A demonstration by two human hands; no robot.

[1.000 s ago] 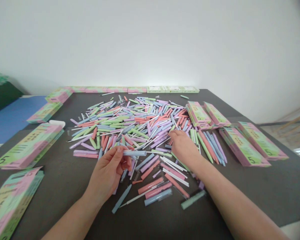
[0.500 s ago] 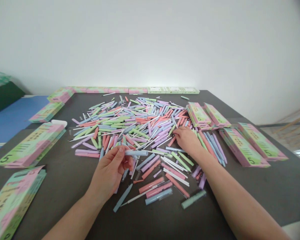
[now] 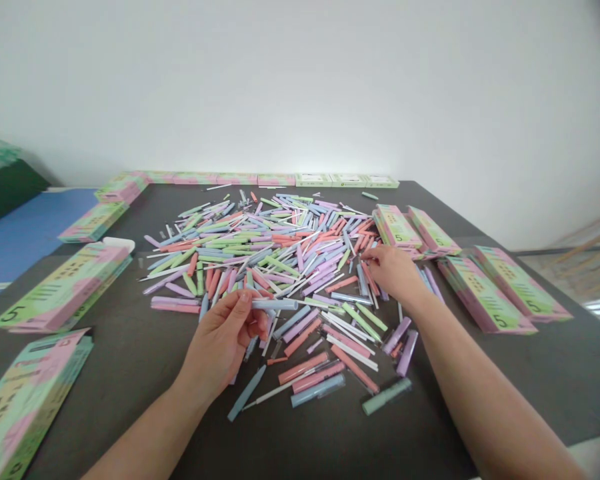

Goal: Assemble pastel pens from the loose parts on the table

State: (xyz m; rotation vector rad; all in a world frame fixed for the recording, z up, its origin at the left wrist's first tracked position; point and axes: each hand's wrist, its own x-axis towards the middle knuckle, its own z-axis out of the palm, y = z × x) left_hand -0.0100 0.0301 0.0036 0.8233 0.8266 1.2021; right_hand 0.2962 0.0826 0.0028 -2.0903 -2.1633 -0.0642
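My left hand (image 3: 233,330) is closed around a light blue pen barrel (image 3: 276,304), which lies level and points right over the near part of the pile. At the pile's right side, my right hand (image 3: 393,270) has its fingers bent together low over loose pen parts. Whatever may be between those fingertips is hidden. The big pile of pastel pen parts (image 3: 275,260) mixes blue, green, purple, pink and coral pieces with thin white refills (image 3: 353,353). Close to me lie a pale green pen piece (image 3: 386,397) and a blue one (image 3: 318,391) with clear plastic ends.
Flat pastel cartons printed with a 5 lie at left (image 3: 65,287) and right (image 3: 523,283). More cartons (image 3: 235,179) line the table's far edge before a white wall. On the left are a blue surface (image 3: 30,227) and a dark green box (image 3: 10,190).
My right hand has shifted slightly right, now covering much of the row of pens beside the cartons and uncovering coral and blue pieces. My left hand stays almost still with the blue barrel.
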